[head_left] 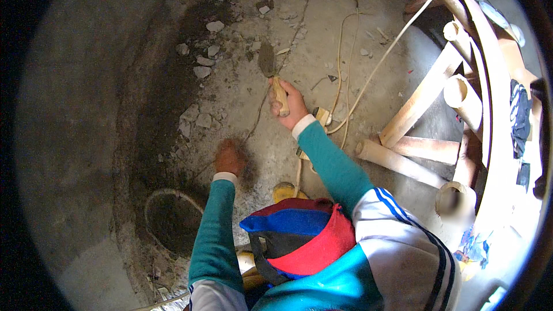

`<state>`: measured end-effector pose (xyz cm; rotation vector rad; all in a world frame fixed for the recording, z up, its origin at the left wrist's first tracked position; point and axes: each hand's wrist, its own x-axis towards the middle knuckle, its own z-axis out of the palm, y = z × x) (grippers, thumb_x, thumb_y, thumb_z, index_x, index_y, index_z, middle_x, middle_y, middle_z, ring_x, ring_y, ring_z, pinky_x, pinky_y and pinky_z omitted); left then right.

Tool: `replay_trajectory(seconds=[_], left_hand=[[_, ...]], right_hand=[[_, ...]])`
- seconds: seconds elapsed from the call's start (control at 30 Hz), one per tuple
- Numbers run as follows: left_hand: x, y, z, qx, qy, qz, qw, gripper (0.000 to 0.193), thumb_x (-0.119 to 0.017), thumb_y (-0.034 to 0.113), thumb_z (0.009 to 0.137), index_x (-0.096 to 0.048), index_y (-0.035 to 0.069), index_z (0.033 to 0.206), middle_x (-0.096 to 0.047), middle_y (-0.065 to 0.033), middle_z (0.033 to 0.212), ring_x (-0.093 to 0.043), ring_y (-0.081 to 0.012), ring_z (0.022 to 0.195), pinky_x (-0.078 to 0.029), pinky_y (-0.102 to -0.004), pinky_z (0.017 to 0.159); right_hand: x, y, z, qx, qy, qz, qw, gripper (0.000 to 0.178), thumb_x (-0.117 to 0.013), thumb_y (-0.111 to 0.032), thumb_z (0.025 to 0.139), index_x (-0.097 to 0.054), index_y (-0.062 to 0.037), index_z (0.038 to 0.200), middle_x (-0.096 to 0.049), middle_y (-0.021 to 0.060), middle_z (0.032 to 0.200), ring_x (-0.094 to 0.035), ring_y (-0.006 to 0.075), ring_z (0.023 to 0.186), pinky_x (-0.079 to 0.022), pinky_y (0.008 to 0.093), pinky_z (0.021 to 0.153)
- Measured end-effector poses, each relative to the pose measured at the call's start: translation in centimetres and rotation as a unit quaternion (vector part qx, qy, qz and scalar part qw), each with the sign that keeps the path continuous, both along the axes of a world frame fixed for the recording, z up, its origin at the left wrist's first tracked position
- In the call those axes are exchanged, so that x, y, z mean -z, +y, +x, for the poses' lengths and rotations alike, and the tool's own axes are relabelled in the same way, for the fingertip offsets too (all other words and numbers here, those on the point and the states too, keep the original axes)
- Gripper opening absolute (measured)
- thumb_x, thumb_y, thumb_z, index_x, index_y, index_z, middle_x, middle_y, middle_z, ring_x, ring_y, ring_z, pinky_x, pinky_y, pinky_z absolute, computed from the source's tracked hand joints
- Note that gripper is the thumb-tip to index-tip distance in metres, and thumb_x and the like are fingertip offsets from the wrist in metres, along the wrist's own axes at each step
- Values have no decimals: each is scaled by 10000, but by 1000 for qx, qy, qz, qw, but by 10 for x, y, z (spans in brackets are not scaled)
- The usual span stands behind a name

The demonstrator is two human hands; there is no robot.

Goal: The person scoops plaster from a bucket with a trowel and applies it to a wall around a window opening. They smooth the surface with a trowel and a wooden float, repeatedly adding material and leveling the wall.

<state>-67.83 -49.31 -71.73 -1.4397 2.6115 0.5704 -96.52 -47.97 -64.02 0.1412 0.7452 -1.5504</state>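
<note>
My right hand (292,106) is closed around the pale wooden handle of a trowel (266,59). Its dark, dirty blade points away from me, over or against the grey concrete floor (311,29); I cannot tell if it touches. Lower and to the left, my left hand (230,158) is low over the dusty floor near the foot of the dark wall. Blur and dimness hide its fingers. Broken chunks of plaster or concrete (203,72) lie beyond my left hand. A thin dark cord (257,116) runs along the floor between my hands.
Large tan pipes (420,98) lean and lie at the right. A white cable (380,69) crosses the floor to a pale socket block (321,120) beside my right forearm. A looped hose (148,213) lies at lower left. Red-and-blue fabric (305,230) is in front of my body.
</note>
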Motion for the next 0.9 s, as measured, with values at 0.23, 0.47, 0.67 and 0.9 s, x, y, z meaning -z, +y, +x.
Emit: replay_trajectory(seconds=[0.23,0.47,0.67,0.9], left_hand=[[-7,27,-11,103,23,259,960,398,-638,245,901,-706,136,1277,-706,-221,1245,-662,-447,1116,-474,-495,1099],[-75,27,-1,184,75,299,933,400,-596,206,959,-659,83,1335,-639,-236,1353,-575,-442,1267,-444,-518,1126],[-253,10,86,139,97,220,961,340,-677,165,973,-661,70,1298,-679,-223,1196,-635,-436,1120,-525,-495,994],[-390,41,144,-268,178,296,900,178,-628,149,1019,-702,56,1151,-704,-89,1119,-678,-203,962,-533,-350,845]], right_hand=[[28,-18,-23,202,58,98,973,233,-562,-330,1036,-613,-139,1159,-595,34,834,-506,149,599,-427,313,509],[12,-12,-34,92,377,246,888,292,-627,-322,996,-575,-106,1185,-660,116,944,-661,288,792,-548,447,655],[27,-79,-108,6,706,384,595,483,-646,-274,958,-565,31,1324,-609,287,1351,-604,439,1268,-493,527,1041],[39,-124,-109,-92,713,309,622,551,-658,-316,959,-571,-13,1411,-663,268,1313,-620,487,1219,-515,532,1039]])
